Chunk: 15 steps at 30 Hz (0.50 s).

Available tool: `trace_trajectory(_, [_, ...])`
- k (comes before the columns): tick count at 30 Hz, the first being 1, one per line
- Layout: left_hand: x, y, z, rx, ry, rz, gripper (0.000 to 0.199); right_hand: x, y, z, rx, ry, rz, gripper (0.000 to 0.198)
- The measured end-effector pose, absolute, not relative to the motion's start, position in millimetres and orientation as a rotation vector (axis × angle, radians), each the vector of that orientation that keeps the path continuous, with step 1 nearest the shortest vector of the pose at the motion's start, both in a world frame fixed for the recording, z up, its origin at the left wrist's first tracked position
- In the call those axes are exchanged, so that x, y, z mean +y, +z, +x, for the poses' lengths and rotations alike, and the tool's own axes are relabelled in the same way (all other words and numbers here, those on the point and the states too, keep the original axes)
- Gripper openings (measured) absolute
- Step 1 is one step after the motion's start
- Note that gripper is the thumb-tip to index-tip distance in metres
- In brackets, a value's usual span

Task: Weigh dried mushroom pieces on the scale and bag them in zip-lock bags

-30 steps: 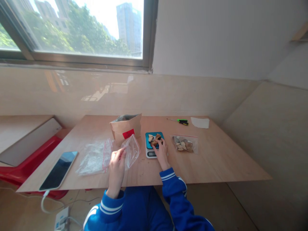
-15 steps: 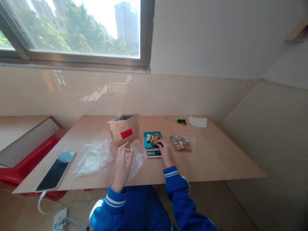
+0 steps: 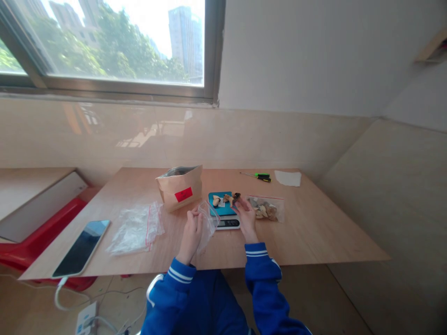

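My left hand [image 3: 190,235] is closed on the edge of a clear zip bag [image 3: 208,232] with a red seal line, its mouth beside the scale. Pinched in the fingers of my right hand [image 3: 247,221] is a brown, curled piece of dried mushroom [image 3: 236,197], over the right side of the kitchen scale [image 3: 215,211]. A paler mushroom piece [image 3: 216,201] rests on the scale's blue plate. The bag partly covers the scale's display. Just right of my right hand lies a zip bag of dried mushroom pieces [image 3: 268,211].
A brown kraft pouch [image 3: 179,188] with a red label stands open behind my left hand. Flat clear zip bags [image 3: 131,230] and a plugged-in phone [image 3: 82,249] lie at left. Two screwdrivers [image 3: 256,175] and a white paper piece [image 3: 288,178] are at the back right.
My right hand has lifted the dried mushroom piece off the plate and shifted right. My left hand has moved right with the zip bag, closer to the scale.
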<state>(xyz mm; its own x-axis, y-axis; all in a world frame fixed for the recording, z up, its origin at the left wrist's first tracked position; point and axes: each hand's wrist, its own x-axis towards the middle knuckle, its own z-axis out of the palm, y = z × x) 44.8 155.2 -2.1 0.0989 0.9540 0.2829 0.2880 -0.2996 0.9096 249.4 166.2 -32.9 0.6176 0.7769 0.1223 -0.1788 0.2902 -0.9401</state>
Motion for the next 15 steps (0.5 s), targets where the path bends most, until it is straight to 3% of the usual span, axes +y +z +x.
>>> trace_trajectory(6, [163, -7, 57, 1.172, 1.247, 1.662, 0.014, 153, 4, 230, -0.576, 1.091, -0.824, 0.042])
trace_trajectory(15, [161, -8, 56, 1.091, 1.292, 1.589, 0.012, 144, 23, 225, -0.747, 1.381, -0.983, 0.044])
